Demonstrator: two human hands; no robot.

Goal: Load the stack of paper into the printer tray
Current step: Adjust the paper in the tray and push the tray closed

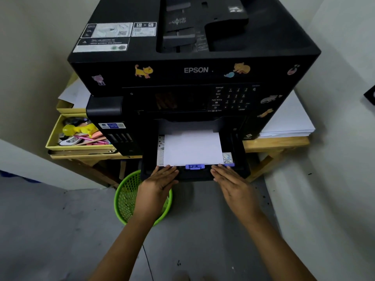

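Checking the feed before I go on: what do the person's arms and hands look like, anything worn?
Both forearms are bare as far as the frame shows, no sleeves. The left hand and right hand carry no gloves, and no rings, watch or bracelet are visible.

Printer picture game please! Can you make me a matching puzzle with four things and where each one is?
Things:
1. paper
2. green basket
3. cat sticker
4. pens

Places:
A. in the yellow box left of the printer
B. on the floor, under the left hand
C. lying flat in the pulled-out tray
D. stuck on the printer's front, left of the word EPSON

Pairs: 1-C, 2-B, 3-D, 4-A
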